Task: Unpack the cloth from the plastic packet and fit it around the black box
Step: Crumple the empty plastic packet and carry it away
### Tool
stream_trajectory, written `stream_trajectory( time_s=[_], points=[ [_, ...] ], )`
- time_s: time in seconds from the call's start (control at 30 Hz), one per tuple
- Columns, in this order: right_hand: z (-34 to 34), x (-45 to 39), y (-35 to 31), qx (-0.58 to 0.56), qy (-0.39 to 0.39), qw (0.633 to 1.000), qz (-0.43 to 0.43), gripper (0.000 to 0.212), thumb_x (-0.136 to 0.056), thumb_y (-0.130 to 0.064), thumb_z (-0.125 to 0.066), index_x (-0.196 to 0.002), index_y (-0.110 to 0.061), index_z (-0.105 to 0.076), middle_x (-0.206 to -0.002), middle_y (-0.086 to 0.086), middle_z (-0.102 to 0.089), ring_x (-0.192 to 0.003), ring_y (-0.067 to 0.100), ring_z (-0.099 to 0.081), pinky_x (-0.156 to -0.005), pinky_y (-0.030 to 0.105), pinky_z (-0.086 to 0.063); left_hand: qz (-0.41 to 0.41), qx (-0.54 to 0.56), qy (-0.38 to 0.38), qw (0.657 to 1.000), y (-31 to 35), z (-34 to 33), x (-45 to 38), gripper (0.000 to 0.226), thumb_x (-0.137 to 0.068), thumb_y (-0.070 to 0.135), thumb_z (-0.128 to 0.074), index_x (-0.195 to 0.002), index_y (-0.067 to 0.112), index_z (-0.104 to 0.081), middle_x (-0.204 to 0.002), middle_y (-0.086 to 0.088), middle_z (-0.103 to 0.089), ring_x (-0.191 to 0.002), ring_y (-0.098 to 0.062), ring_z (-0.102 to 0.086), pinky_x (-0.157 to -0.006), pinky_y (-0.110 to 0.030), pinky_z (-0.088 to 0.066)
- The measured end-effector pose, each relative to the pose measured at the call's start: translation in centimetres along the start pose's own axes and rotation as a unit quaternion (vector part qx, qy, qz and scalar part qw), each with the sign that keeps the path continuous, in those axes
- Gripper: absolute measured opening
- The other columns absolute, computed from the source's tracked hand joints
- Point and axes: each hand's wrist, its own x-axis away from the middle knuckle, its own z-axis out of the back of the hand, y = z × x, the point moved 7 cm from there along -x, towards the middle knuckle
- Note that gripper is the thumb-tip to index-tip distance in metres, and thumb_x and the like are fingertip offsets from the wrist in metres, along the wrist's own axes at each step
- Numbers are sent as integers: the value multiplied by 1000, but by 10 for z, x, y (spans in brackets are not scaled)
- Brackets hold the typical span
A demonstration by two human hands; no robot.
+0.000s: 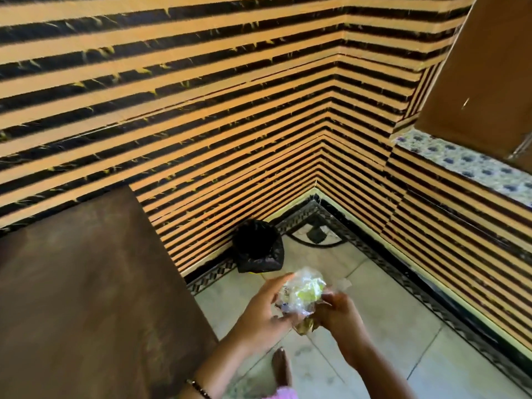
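Observation:
A crinkled clear plastic packet point(302, 292) with a yellow-green cloth inside is held low in the middle of the view, above the floor. My left hand point(260, 315) grips its left side and my right hand point(335, 315) grips its right side and lower edge. A loose flap of the plastic sticks out to the right above my right hand. The black box point(257, 246), lined with a black bag, stands on the floor against the striped wall, a little beyond and to the left of the packet.
A dark brown table top point(86, 298) fills the lower left. Orange-and-black striped walls meet in a corner behind the box. A patterned ledge point(466, 165) and a brown door point(489, 67) are at the right. My bare foot point(282, 370) rests on the pale tiled floor.

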Motion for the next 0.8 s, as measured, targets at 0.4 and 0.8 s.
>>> stream_trajectory(
  time_s=[0.4,0.8],
  points=[
    [27,-158,-63,15,-49,999,19,32,-75,-12,-69,-105,-9,-59,-109,17,-63,-92,32,-66,-70,34,-56,38,125,131,983,18,50,-167,39,-77,8,-73,-108,30,-65,-103,2,-72,-96,-14,-68,-75,-32,-58],
    [3,-280,-90,34,-252,967,-16,72,-65,-3,-77,-126,-27,-47,-117,-10,-65,-106,4,-62,-88,23,-53,179,339,135,914,2,79,-253,36,-80,7,-64,-115,8,-58,-110,-14,-69,-94,-24,-68,-77,-34,-57]
  ],
)
